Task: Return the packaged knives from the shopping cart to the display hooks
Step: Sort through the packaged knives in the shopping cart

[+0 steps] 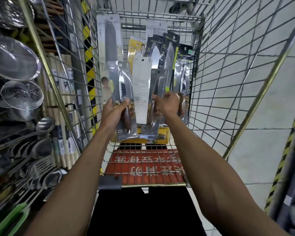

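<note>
Left hand (115, 110) grips one packaged knife (121, 79) at its handle end, mid-cart. Right hand (168, 103) pinches a second pack (157, 82). Other packs lean at the shopping cart's (211, 82) far end. Suggest lifting straight up, with the hang-holes kept uppermost.

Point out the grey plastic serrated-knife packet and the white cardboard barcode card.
Grey plastic serrated-knife packet (124, 89): head view, on the blade.
White cardboard barcode card (141, 77): head view, on the card's middle.
</note>
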